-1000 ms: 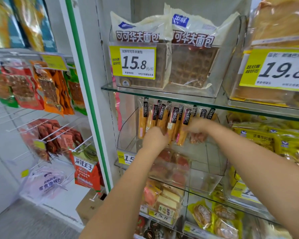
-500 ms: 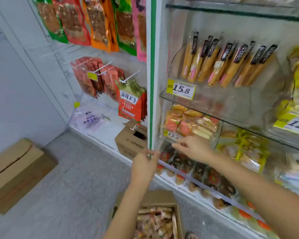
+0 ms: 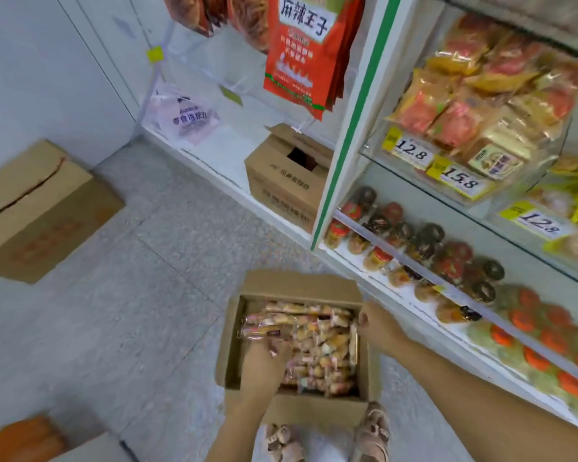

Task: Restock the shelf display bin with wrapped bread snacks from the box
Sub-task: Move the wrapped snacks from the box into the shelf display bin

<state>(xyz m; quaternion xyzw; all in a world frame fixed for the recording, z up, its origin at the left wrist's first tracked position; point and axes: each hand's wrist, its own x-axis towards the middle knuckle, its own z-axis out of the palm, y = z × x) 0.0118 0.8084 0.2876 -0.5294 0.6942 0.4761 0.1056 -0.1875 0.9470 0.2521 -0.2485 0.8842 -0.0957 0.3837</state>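
Observation:
An open cardboard box (image 3: 301, 282) stands on the floor by my feet, full of wrapped bread snacks (image 3: 317, 345) in clear wrappers. My left hand (image 3: 264, 365) is inside the box, its fingers curled down into the snacks at the left side. Over the box's right rim sits my right hand (image 3: 377, 325), thumb inside against the snacks; its fingers are hidden. The shelf display bin is out of view.
Glass shelves (image 3: 424, 181) of packaged snacks with yellow price tags rise at the right. A second open carton (image 3: 287, 181) sits on the shelf base behind. A closed carton (image 3: 37, 208) lies on the floor at the left. Red hanging bags (image 3: 301, 48) are above.
My view dropped from the shelf bin to the floor. Both hands came down from the shelf front into the box; the left now digs into the snacks.

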